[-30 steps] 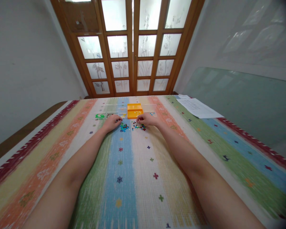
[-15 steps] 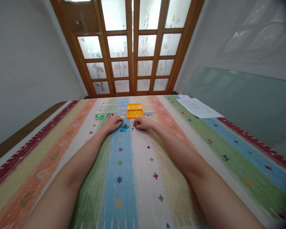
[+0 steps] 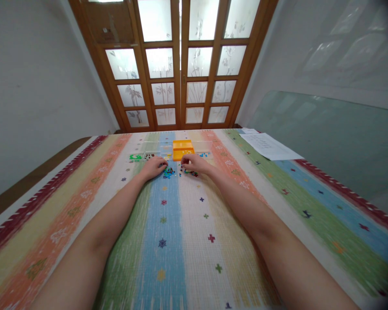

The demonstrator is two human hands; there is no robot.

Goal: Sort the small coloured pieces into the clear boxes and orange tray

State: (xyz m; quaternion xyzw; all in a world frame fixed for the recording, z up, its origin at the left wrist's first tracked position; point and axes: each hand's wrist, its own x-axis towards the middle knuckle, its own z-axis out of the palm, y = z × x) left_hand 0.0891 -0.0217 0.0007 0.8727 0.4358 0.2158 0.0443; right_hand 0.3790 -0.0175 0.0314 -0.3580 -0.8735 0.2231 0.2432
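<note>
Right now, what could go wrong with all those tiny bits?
The left hand is right by the left pile, so a bump might scatter it. The right pile lies close by, so the two could get mixed. The orange box is open just beyond the right hand; a knock might spill its pale bits.

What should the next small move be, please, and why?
Perhaps the right hand, if free (I cannot tell), should pick one piece from the mixed pile beside it: colours are jumbled there, while green pieces and blue pieces sit in separate places.
</note>
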